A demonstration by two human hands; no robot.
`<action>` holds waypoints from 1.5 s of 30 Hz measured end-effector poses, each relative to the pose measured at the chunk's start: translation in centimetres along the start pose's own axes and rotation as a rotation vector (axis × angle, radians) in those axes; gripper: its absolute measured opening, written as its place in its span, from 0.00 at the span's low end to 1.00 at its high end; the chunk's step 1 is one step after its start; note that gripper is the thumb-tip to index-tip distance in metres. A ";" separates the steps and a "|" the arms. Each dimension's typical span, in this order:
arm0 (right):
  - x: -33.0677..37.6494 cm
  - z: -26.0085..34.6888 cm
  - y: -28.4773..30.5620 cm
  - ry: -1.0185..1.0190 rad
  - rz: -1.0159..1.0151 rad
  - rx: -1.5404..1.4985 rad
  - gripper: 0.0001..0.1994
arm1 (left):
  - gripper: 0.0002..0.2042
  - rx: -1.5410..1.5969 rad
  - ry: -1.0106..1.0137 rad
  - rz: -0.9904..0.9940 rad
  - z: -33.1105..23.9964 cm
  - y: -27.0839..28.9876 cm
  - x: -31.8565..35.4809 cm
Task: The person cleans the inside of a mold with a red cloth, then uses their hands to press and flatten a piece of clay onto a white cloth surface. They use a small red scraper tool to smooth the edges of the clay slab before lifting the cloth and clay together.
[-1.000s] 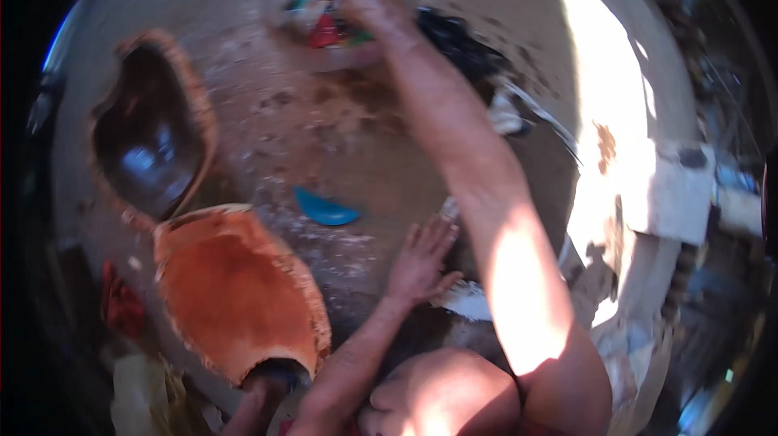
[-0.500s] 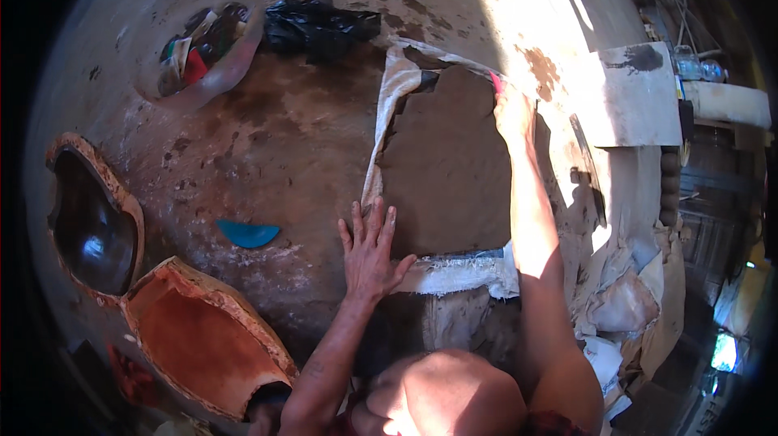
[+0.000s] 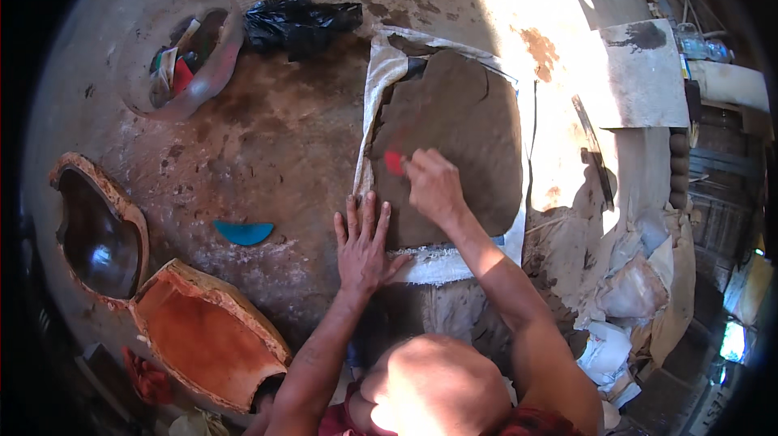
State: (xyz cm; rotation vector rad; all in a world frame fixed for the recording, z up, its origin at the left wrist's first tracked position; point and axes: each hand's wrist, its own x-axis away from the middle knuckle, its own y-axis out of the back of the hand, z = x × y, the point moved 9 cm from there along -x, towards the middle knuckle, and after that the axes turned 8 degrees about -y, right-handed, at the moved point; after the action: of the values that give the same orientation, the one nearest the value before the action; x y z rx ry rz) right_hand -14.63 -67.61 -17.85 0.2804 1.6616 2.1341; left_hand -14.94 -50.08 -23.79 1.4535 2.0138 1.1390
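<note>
A flat slab of dark brown clay lies on a white cloth that shows around its edges. My right hand is closed on a small red scraper, slightly blurred, over the slab's left part. Whether the scraper touches the clay I cannot tell. Beside the slab's lower left corner, my left hand rests flat with fingers spread, its fingertips by the cloth's edge and its thumb near the lower strip.
A clear tub with small tools stands far left, next to a black plastic bag. Nearer lie a blue crescent-shaped scraper and two hollow mould halves, one dark inside, one orange. A pale board sits at right.
My right hand has moved with the scraper from the slab's far right edge to its left part. A curved mark now shows near the far right corner. My left hand stays in place.
</note>
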 end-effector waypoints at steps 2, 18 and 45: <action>0.7 1.0 -0.3 0.042 0.079 -0.021 0.04 | 0.61 -0.012 0.001 0.004 0.2 0.1 0.1; -11.9 -11.1 -1.2 -0.270 -0.150 -0.004 0.04 | 0.61 0.031 0.049 0.048 1.1 -0.2 0.9; -7.2 -1.0 -2.1 -0.015 -0.014 -0.138 0.03 | 0.63 -0.007 0.031 0.013 1.4 -0.3 1.0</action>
State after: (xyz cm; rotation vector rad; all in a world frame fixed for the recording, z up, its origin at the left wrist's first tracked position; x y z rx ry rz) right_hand -8.18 -71.23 -19.47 0.2418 1.4955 2.2177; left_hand -14.55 -48.65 -24.71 1.4562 2.0214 1.1799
